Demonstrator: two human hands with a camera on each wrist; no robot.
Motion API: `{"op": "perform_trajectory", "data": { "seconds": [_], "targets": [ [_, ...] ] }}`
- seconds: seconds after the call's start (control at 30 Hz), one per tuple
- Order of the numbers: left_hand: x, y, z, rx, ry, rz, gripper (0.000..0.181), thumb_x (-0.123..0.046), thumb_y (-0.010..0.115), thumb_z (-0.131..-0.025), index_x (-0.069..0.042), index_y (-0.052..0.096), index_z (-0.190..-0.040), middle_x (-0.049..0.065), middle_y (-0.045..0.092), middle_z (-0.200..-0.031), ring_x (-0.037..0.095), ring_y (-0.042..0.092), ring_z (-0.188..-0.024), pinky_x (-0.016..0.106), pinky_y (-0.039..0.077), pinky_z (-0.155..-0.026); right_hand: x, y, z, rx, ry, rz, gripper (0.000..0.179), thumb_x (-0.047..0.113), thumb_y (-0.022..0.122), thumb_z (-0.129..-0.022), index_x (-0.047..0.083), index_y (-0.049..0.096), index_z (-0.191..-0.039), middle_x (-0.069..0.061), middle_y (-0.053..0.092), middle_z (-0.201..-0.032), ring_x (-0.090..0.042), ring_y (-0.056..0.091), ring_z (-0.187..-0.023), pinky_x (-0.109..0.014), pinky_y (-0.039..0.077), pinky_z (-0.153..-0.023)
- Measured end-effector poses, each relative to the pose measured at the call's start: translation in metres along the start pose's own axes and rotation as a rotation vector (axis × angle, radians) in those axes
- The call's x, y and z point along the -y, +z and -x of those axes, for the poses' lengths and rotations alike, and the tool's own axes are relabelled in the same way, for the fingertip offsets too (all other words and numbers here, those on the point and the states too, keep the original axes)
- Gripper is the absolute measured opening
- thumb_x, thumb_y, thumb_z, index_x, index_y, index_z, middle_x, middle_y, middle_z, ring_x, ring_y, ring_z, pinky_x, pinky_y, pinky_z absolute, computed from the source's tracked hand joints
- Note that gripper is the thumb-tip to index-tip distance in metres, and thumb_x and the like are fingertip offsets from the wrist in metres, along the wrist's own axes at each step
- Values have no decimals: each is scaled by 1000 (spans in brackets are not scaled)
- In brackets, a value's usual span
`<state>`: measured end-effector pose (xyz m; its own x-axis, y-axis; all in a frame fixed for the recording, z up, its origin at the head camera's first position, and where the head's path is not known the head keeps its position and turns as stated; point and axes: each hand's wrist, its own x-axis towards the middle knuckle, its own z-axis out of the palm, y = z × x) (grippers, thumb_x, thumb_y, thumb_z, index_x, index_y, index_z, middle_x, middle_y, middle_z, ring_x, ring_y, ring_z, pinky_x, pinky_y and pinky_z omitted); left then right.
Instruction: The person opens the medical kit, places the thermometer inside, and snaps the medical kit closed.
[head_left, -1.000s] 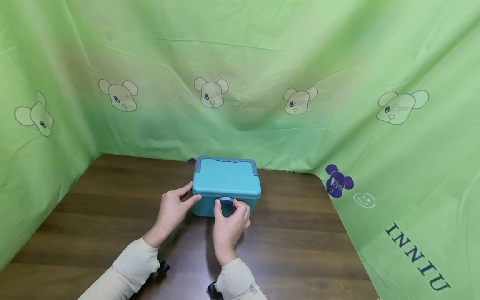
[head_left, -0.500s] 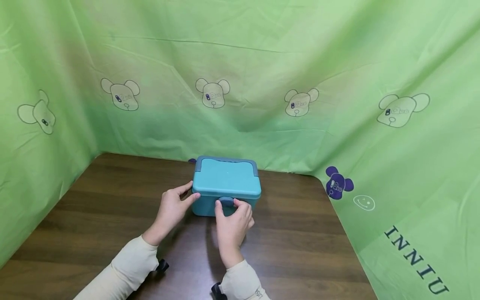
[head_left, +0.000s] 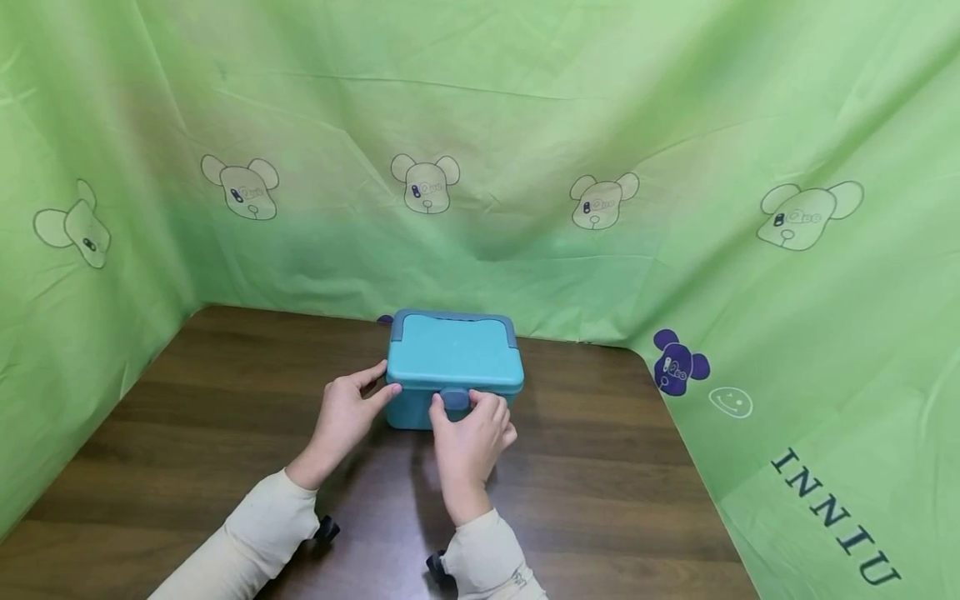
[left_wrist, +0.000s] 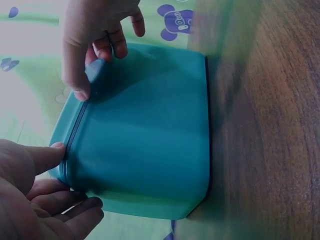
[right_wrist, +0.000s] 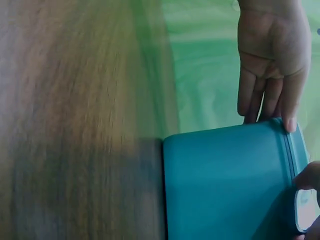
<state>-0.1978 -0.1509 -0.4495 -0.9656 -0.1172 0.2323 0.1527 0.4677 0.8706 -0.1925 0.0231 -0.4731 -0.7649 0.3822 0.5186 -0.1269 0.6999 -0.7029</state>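
A teal plastic box (head_left: 453,350) stands on the table, lid down, with a grey-blue carrying handle (head_left: 453,316) folded flat along the lid's back. On its front is a grey-blue latch (head_left: 455,399). My right hand (head_left: 468,446) pinches this latch from both sides, thumb on the left and fingers on the right. My left hand (head_left: 345,421) holds the front left corner; in the left wrist view its thumb presses at the lid seam (left_wrist: 75,130) and its fingers lie along the box's side. The inside of the box is hidden.
The box sits near the back edge of the brown wooden table (head_left: 225,400). Green printed cloth (head_left: 517,142) hangs behind and on both sides, close to the box. Dark wrist devices (head_left: 326,531) show below the cream sleeves (head_left: 270,521).
The right hand has shifted slightly right and up while keeping its pinch. The latch's face now shows lighter and fuller than before. My left hand and the box stay nearly in place.
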Motion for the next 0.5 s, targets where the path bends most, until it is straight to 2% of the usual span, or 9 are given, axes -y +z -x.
{"op": "perform_trajectory", "data": {
  "seconds": [0.27,0.5],
  "targets": [
    [-2,0,-1,11,31,-11,57,-29,80,-91,-5,62,-139,13,65,-136,29,63,-125,45,58,-95,-5,3,0,-28,21,-2,50,41,89,-79,8,63,-106,-10,62,-102,-30,58,-101,-54,33,-101],
    [-2,-1,-1,31,23,-8,60,-29,81,-90,-5,60,-141,13,62,-139,28,62,-126,43,58,-95,-7,13,4,-75,29,-78,50,37,90,-79,5,65,-108,-10,62,-101,-28,59,-98,-53,34,-99]
  ]
}}
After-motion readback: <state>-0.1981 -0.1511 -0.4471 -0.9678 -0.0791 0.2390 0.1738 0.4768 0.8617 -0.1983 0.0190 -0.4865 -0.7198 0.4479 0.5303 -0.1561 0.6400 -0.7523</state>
